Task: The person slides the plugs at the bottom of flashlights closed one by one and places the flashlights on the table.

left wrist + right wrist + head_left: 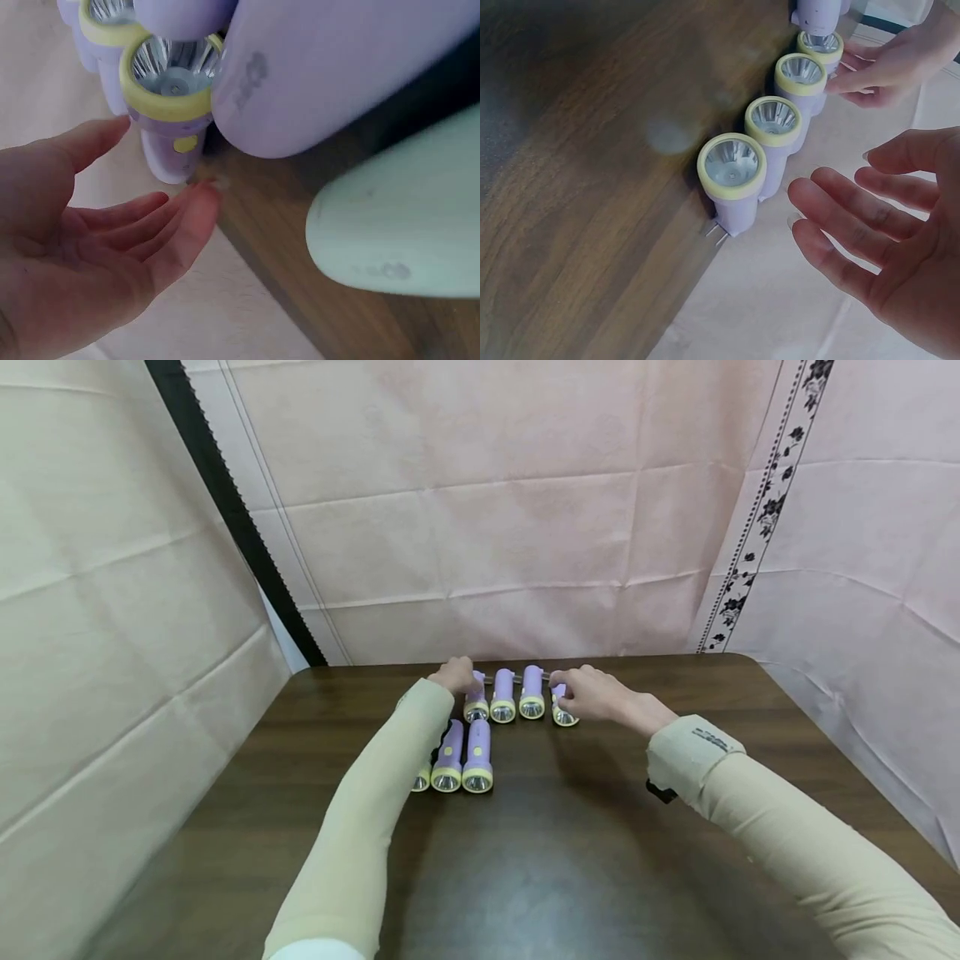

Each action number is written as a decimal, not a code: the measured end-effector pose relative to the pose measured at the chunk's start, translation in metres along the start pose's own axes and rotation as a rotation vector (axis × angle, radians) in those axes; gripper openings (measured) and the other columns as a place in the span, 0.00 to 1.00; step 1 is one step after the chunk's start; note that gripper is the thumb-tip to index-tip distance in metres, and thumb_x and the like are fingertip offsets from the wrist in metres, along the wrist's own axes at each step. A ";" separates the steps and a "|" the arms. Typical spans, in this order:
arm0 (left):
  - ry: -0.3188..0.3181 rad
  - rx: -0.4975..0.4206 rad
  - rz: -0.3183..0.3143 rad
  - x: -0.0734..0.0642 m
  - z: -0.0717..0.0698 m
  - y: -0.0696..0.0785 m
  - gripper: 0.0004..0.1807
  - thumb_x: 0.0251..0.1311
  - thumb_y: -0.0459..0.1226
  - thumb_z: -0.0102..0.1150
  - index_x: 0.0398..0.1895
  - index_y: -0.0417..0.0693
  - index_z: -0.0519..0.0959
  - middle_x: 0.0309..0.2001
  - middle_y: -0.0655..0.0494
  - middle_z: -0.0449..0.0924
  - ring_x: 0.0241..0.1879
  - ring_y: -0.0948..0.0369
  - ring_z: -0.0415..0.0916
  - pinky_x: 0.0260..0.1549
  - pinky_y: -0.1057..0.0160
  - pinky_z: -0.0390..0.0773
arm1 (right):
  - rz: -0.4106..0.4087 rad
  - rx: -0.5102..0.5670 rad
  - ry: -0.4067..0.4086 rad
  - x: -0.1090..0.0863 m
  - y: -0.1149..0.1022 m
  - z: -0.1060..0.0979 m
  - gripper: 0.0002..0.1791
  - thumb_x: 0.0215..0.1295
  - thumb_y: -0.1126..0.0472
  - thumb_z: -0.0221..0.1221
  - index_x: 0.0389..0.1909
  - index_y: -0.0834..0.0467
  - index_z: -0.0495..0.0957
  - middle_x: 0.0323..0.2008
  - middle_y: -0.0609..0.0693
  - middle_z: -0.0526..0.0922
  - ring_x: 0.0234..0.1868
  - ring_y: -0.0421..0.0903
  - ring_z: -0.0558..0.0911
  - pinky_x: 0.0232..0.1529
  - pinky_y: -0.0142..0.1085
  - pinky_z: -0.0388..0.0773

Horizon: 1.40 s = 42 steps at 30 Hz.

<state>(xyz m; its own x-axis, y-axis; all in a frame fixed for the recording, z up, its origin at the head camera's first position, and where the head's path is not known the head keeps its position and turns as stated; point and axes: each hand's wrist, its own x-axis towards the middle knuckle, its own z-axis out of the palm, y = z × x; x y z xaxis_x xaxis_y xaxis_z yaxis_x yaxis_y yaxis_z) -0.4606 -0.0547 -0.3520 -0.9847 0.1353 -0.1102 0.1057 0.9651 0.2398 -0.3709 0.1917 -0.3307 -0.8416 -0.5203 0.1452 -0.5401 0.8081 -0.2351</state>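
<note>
Brown wood-grain surface (540, 852), creased pale-pink cloth (525, 539) behind; lilac yellow-rimmed flashlights (532, 692) near left hand (455, 676) and right hand (603, 695), both loosely spread.

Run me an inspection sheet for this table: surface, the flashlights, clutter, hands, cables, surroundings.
Surface: dark wood-grain table, glossy, with light reflected in it.
Job's things: purple-and-yellow flashlights; four in the back row, at least three in the front row, one of those partly behind the left sleeve. Two metal prongs show at the rightmost back flashlight.
Clutter: nothing seen.
Left hand: at the leftmost back flashlight; contact hard to tell.
Right hand: beside the rightmost back flashlight, fingers apart from it.
Cables: nothing seen.
Surroundings: pale creased cloth behind and beside the table, with a black strip and a floral border.
</note>
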 end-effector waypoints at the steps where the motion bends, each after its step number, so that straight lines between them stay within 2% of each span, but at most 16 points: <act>1: -0.013 -0.001 -0.017 0.004 0.001 -0.001 0.13 0.59 0.42 0.58 0.42 0.42 0.76 0.45 0.46 0.77 0.41 0.53 0.73 0.42 0.52 0.75 | -0.001 0.002 -0.003 0.000 0.001 0.000 0.19 0.60 0.64 0.55 0.52 0.61 0.78 0.24 0.47 0.83 0.25 0.40 0.74 0.27 0.35 0.72; 3: -0.043 -0.011 -0.052 0.013 0.005 -0.001 0.17 0.58 0.44 0.59 0.45 0.42 0.76 0.49 0.45 0.77 0.45 0.52 0.75 0.47 0.51 0.75 | -0.002 0.006 -0.009 0.001 0.003 0.001 0.19 0.60 0.64 0.55 0.53 0.62 0.78 0.22 0.46 0.81 0.24 0.40 0.73 0.26 0.34 0.69; 6: -0.061 -0.040 -0.085 0.027 0.013 -0.003 0.21 0.56 0.47 0.62 0.45 0.41 0.77 0.50 0.44 0.77 0.49 0.51 0.76 0.50 0.50 0.75 | 0.004 0.014 -0.013 0.001 0.005 0.002 0.18 0.60 0.65 0.54 0.52 0.62 0.78 0.17 0.43 0.74 0.21 0.39 0.69 0.23 0.33 0.64; 7: -0.050 -0.047 -0.083 0.035 0.018 -0.005 0.22 0.53 0.48 0.64 0.42 0.40 0.78 0.47 0.44 0.78 0.46 0.50 0.77 0.46 0.51 0.77 | 0.005 0.016 -0.015 0.001 0.005 0.003 0.18 0.60 0.65 0.54 0.52 0.61 0.78 0.16 0.42 0.72 0.20 0.39 0.68 0.22 0.32 0.63; 10: -0.045 -0.063 -0.091 0.045 0.026 -0.004 0.25 0.49 0.48 0.67 0.44 0.38 0.76 0.48 0.42 0.77 0.46 0.49 0.77 0.45 0.51 0.77 | 0.013 0.018 -0.015 0.002 0.006 0.004 0.19 0.58 0.65 0.54 0.51 0.61 0.79 0.15 0.41 0.66 0.20 0.39 0.67 0.21 0.32 0.60; 13: -0.030 -0.086 -0.093 0.044 0.029 -0.001 0.28 0.49 0.43 0.67 0.49 0.36 0.73 0.50 0.39 0.76 0.48 0.47 0.76 0.46 0.50 0.77 | 0.015 0.023 -0.012 0.001 0.007 0.007 0.19 0.57 0.66 0.53 0.51 0.61 0.78 0.16 0.43 0.68 0.21 0.39 0.68 0.21 0.32 0.61; 14: -0.036 -0.094 -0.102 0.038 0.026 0.001 0.29 0.51 0.42 0.66 0.53 0.35 0.70 0.53 0.39 0.75 0.51 0.47 0.75 0.50 0.50 0.76 | 0.015 0.024 -0.009 0.001 0.007 0.007 0.20 0.57 0.66 0.53 0.51 0.62 0.79 0.17 0.43 0.70 0.21 0.40 0.68 0.22 0.32 0.62; 15: -0.027 -0.094 -0.101 0.035 0.026 0.001 0.29 0.52 0.41 0.65 0.54 0.34 0.70 0.53 0.39 0.74 0.51 0.47 0.75 0.50 0.51 0.76 | 0.014 0.026 -0.008 0.001 0.006 0.008 0.20 0.57 0.67 0.53 0.52 0.62 0.78 0.18 0.44 0.72 0.21 0.40 0.69 0.22 0.32 0.62; 18: 0.007 -0.102 -0.091 0.024 0.020 0.002 0.27 0.52 0.39 0.64 0.53 0.34 0.70 0.53 0.39 0.74 0.51 0.47 0.74 0.49 0.52 0.76 | 0.015 0.031 -0.006 0.000 0.006 0.008 0.21 0.57 0.67 0.53 0.53 0.63 0.78 0.23 0.48 0.78 0.23 0.41 0.71 0.22 0.32 0.65; 22: 0.073 -0.147 -0.071 0.014 0.012 0.003 0.22 0.51 0.38 0.65 0.48 0.37 0.75 0.48 0.41 0.77 0.47 0.47 0.76 0.46 0.52 0.78 | 0.026 0.030 0.002 -0.001 0.005 0.006 0.22 0.57 0.67 0.53 0.54 0.64 0.77 0.28 0.52 0.82 0.24 0.42 0.73 0.25 0.33 0.67; 26: 0.138 -0.209 -0.004 0.007 0.002 0.005 0.18 0.49 0.36 0.66 0.43 0.38 0.76 0.42 0.42 0.80 0.40 0.49 0.79 0.41 0.53 0.79 | 0.040 0.032 0.028 -0.002 0.005 0.004 0.23 0.58 0.67 0.53 0.57 0.63 0.76 0.25 0.49 0.81 0.23 0.40 0.71 0.25 0.33 0.66; 29: 0.189 -0.220 0.076 0.004 -0.003 0.006 0.16 0.47 0.35 0.66 0.40 0.38 0.76 0.40 0.42 0.80 0.37 0.49 0.78 0.38 0.55 0.79 | 0.040 0.033 0.058 -0.003 0.007 0.002 0.25 0.57 0.67 0.53 0.59 0.63 0.74 0.18 0.45 0.73 0.19 0.39 0.66 0.22 0.32 0.61; 31: 0.220 -0.213 0.136 0.003 -0.005 0.005 0.16 0.47 0.34 0.66 0.39 0.38 0.77 0.39 0.42 0.81 0.37 0.49 0.78 0.38 0.55 0.79 | 0.035 0.032 0.079 -0.004 0.007 0.002 0.27 0.57 0.67 0.53 0.61 0.63 0.71 0.16 0.43 0.67 0.17 0.39 0.62 0.22 0.33 0.58; 34: 0.256 -0.208 0.211 0.000 -0.006 0.004 0.18 0.46 0.33 0.66 0.43 0.39 0.77 0.40 0.43 0.82 0.40 0.49 0.78 0.42 0.53 0.77 | 0.024 0.029 0.095 -0.006 0.006 0.001 0.32 0.57 0.67 0.53 0.66 0.63 0.66 0.15 0.42 0.63 0.17 0.38 0.59 0.21 0.33 0.56; 38: 0.272 -0.221 0.274 -0.008 -0.007 0.003 0.25 0.44 0.32 0.67 0.50 0.41 0.76 0.43 0.45 0.83 0.44 0.49 0.78 0.47 0.52 0.76 | 0.018 0.046 0.091 -0.008 0.005 0.002 0.37 0.57 0.67 0.52 0.71 0.60 0.59 0.16 0.44 0.66 0.17 0.39 0.61 0.21 0.33 0.57; 42: 0.277 -0.229 0.319 -0.015 -0.009 0.006 0.27 0.42 0.31 0.67 0.51 0.41 0.75 0.44 0.45 0.83 0.45 0.50 0.78 0.47 0.53 0.76 | 0.009 0.061 0.081 -0.008 0.003 0.002 0.39 0.57 0.67 0.53 0.73 0.57 0.56 0.19 0.46 0.74 0.18 0.39 0.67 0.21 0.33 0.63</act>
<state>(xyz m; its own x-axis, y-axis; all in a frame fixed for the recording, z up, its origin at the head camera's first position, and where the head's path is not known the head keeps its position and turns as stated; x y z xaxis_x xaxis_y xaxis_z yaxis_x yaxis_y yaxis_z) -0.4464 -0.0534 -0.3404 -0.9114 0.3217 0.2566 0.4057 0.8069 0.4294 -0.3658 0.1975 -0.3343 -0.8453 -0.4871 0.2195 -0.5334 0.7931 -0.2941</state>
